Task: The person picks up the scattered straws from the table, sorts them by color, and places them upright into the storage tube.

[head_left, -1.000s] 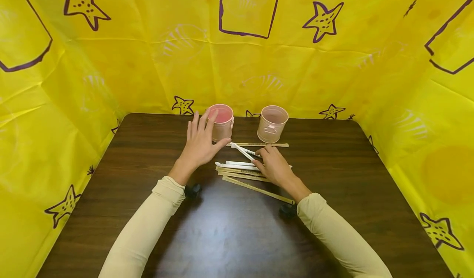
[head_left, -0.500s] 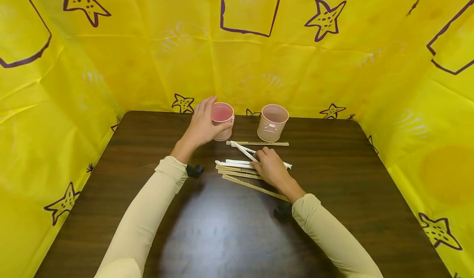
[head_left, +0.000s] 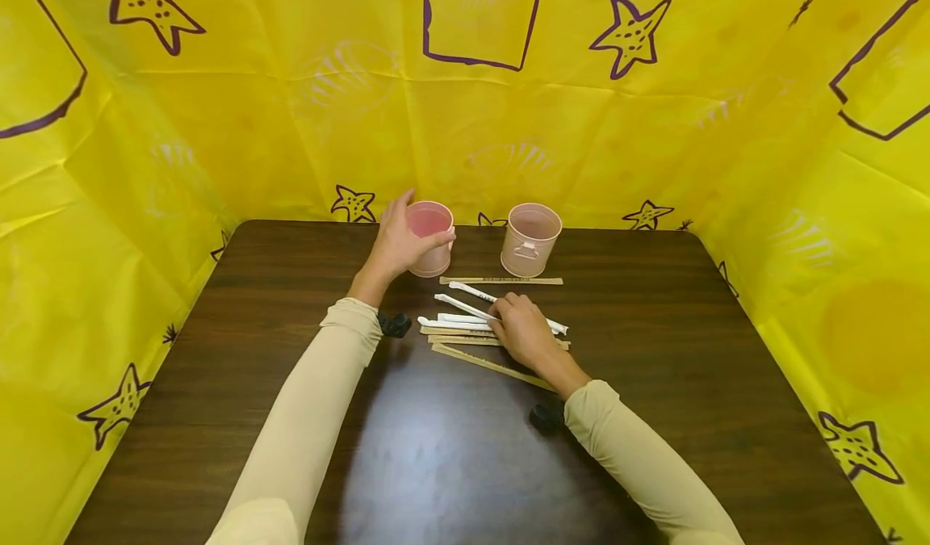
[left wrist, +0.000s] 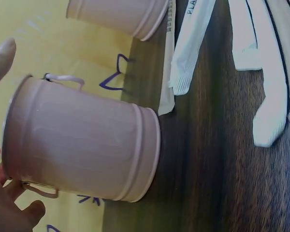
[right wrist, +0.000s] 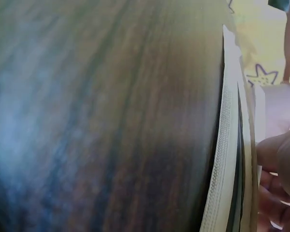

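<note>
In the head view, my left hand [head_left: 400, 242] is spread around the left pink bucket [head_left: 433, 262], fingers behind its rim and thumb across its front. The left wrist view has the thumb apart from the bucket [left wrist: 82, 140] and fingertips beside its lower handle [left wrist: 41, 191]. My right hand [head_left: 526, 335] pinches a white paper-wrapped straw [head_left: 461, 307], whose far end points left. Another white wrapped straw [head_left: 472, 291] lies just beyond it and passes under the hand. More white straws [head_left: 446, 324] and several tan wrapped straws [head_left: 487, 363] lie under and in front of that hand.
A second pink bucket [head_left: 529, 254] stands to the right of the first near the table's back edge. One tan wrapped straw [head_left: 501, 281] lies crosswise before the buckets. The brown table [head_left: 407, 464] is enclosed by yellow cloth [head_left: 407, 125] with starfish drawings.
My left hand has closed in around the left bucket, its thumb now across the front. The pinched straw's far end has come towards me, away from the other white straw. Both buckets stay put.
</note>
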Motion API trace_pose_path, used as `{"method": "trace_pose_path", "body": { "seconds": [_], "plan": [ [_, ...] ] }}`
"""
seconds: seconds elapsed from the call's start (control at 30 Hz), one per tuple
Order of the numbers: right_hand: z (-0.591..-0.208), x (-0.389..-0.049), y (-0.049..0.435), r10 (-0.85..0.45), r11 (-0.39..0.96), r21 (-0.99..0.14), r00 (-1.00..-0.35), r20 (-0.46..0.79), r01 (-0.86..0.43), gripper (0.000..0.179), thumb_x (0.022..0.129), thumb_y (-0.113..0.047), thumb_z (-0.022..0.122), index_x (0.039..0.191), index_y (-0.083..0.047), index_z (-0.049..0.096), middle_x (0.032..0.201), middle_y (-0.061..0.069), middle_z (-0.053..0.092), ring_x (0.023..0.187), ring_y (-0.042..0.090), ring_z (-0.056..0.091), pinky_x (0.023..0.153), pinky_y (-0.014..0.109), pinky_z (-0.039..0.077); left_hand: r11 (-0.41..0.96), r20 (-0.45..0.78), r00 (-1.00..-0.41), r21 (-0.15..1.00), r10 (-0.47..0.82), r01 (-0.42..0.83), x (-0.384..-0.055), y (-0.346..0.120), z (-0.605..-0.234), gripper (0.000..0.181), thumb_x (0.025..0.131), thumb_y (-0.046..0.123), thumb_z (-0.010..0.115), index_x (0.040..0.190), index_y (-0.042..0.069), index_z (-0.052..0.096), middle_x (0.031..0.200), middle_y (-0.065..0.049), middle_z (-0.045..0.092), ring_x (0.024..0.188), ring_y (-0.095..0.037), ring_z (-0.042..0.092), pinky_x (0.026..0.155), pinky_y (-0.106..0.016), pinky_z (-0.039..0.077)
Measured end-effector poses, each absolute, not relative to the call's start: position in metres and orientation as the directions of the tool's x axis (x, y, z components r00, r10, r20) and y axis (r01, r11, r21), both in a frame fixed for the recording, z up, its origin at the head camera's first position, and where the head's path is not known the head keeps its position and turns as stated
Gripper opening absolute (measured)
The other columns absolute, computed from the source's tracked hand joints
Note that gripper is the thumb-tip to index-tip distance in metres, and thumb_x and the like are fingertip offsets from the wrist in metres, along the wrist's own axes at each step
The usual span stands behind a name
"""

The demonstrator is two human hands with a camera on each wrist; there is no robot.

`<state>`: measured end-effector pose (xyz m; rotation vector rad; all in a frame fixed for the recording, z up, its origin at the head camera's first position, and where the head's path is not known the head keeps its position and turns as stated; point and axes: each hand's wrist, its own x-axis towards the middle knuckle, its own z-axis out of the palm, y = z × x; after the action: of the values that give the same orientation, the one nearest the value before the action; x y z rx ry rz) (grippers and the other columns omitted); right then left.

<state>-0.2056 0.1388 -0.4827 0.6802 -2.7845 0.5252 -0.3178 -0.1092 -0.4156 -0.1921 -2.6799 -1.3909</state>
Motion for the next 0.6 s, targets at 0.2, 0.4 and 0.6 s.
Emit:
{"method": "trace_pose_path", "body": {
  "seconds": [0.2, 0.4, 0.6],
  "plan": [
    [-0.482, -0.203, 0.138, -0.407, 0.815, -0.304, -0.861, 0.306, -0.493, 0.009, 0.094, -0.014, 0.073, 0.098, -0.006, 0.072, 0.094, 0.009, 0.068, 0.088, 0.03, 0.062, 0.08, 0.045, 0.052, 0.555, 0.144, -0.988, 0.819, 0.051, 0.148, -0.322, -0.106, -0.425, 0.119, 0.073, 0.054, 0.087, 0.163, 0.014, 0.02, 0.159, -0.015, 0.033, 0.14, -0.036, 0.042, 0.117, -0.056, 0.039],
    [-0.48, -0.204, 0.141, -0.415, 0.802, -0.312, -0.851, 0.321, -0.509, 0.007, 0.096, -0.014, 0.071, 0.097, -0.008, 0.071, 0.091, 0.007, 0.065, 0.085, 0.026, 0.059, 0.078, 0.041, 0.05, 0.495, 0.116, -0.992, 0.86, 0.043, 0.123, -0.329, -0.106, -0.432, 0.116, 0.074, 0.049, 0.088, 0.162, 0.009, 0.023, 0.153, -0.019, 0.033, 0.136, -0.037, 0.045, 0.117, -0.052, 0.04],
    [-0.467, -0.206, 0.146, -0.405, 0.763, -0.375, -0.841, 0.358, -0.527, 0.008, 0.095, -0.014, 0.072, 0.098, -0.008, 0.068, 0.09, 0.005, 0.064, 0.086, 0.022, 0.058, 0.078, 0.038, 0.05, 0.418, 0.083, -0.995, 0.903, 0.057, 0.099, -0.334, -0.105, -0.434, 0.112, 0.075, 0.042, 0.089, 0.159, 0.008, 0.024, 0.154, -0.021, 0.033, 0.136, -0.038, 0.045, 0.117, -0.051, 0.039]
  ]
}}
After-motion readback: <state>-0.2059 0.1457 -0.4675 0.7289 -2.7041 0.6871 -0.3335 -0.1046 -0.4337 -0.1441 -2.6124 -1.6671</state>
